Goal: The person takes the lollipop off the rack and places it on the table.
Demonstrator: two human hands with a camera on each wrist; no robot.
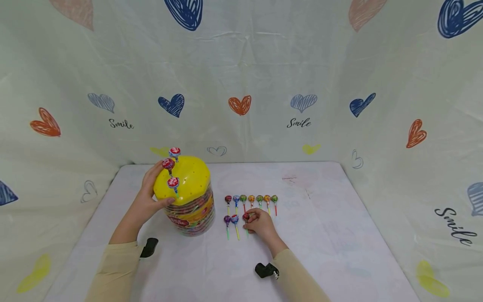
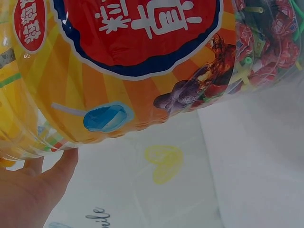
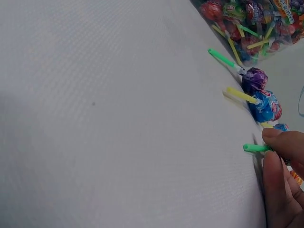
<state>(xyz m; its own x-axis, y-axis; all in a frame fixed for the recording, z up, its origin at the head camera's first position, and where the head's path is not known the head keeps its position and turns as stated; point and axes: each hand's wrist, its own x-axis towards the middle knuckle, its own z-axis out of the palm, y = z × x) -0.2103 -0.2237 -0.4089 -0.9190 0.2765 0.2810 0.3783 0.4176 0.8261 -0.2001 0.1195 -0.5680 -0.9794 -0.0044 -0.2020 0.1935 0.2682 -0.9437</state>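
Note:
A large clear jar (image 1: 194, 216) full of wrapped lollipops stands on the left of the table, tilted a little. Its yellow lid (image 1: 196, 178) has 3 lollipops (image 1: 173, 183) stuck upright along the left side. My left hand (image 1: 148, 193) grips the jar at the lid, thumb in front and fingers round the back. Low over the table, my right hand (image 1: 262, 225) pinches a dark red lollipop (image 1: 246, 217) between thumb and fingertips. Its green stick (image 3: 254, 148) points out past the fingers in the right wrist view. Beside it lie a purple lollipop (image 1: 227, 219) and a blue one (image 1: 235, 219).
Behind the right hand, a row of several lollipops (image 1: 259, 198) in mixed colours lies with sticks toward me. The white table (image 1: 324, 235) meets a pale curtain (image 1: 264, 138) printed with hearts at its back edge. A black strap piece (image 1: 266, 270) hangs by the right sleeve.

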